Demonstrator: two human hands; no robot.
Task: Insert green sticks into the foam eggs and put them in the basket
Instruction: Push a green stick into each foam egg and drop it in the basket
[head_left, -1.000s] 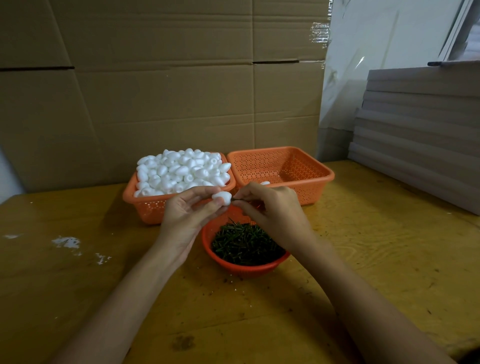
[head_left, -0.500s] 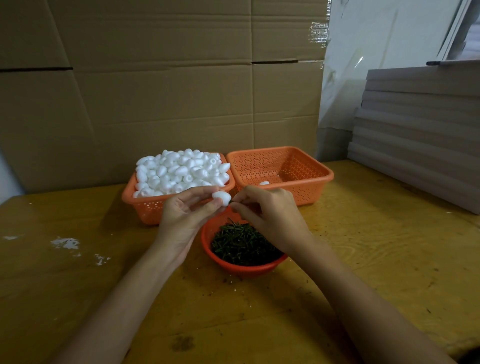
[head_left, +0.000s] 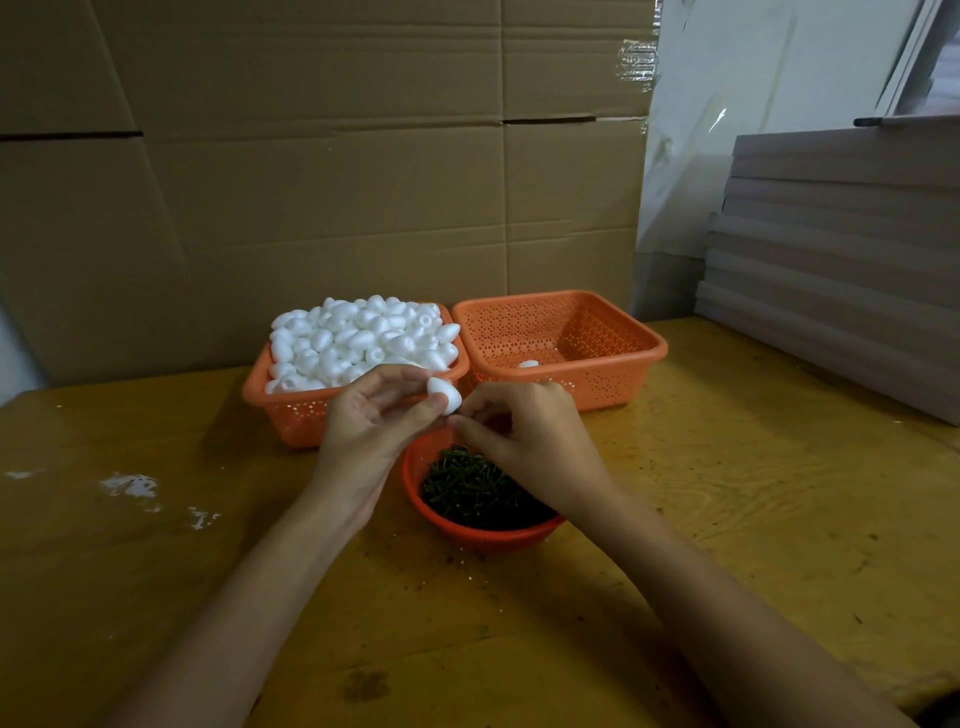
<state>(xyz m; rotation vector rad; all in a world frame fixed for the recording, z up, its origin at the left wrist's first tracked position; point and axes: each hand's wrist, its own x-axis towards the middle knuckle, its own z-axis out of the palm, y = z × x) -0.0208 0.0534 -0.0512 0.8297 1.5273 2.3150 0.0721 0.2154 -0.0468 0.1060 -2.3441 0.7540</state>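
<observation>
Above the bowl (head_left: 483, 535) of green sticks (head_left: 475, 491), the left hand (head_left: 374, 431) pinched 1 foam egg (head_left: 445, 395); the right hand (head_left: 524, 436), fingers curled, met its tip, any stick hidden. Pushing straight along the egg's axis, gently, seemed wisest.

Large brown cardboard sheets (head_left: 322, 182) filled the upper left and centre of the frame as a back wall, with a patch of clear tape (head_left: 636, 65) near the top. A pale white panel (head_left: 753, 130) stood at upper right. Stacked grey boards (head_left: 841, 270) lay at right on the yellowish wooden surface (head_left: 753, 493), which bore white smears (head_left: 130, 486) at left.
</observation>
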